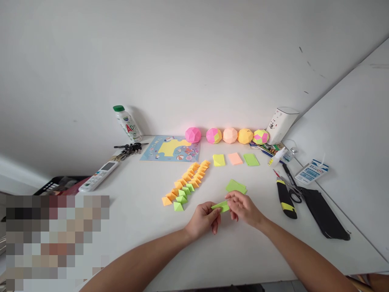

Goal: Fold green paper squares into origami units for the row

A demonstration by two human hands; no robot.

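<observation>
Between my two hands is a folded green paper strip (pixel 221 207), held a little above the white table. My left hand (pixel 204 218) pinches its left end between thumb and fingers. At the other end, the curled fingers of my right hand (pixel 243 207) close on the strip and partly hide it. Just beyond my right hand lies a small stack of green paper sheets (pixel 236 186). To the left of my hands stand rows of folded paper pieces, orange ones (pixel 185 178) and several green ones (pixel 181 198).
Faceted paper balls (pixel 230 135) line the wall behind yellow, peach and green paper pads (pixel 235 158). A utility knife (pixel 286 198), scissors (pixel 294 194) and black pouch (pixel 325 213) lie right. Left are a remote control (pixel 99 176), keys (pixel 130 150) and a bottle (pixel 127 124).
</observation>
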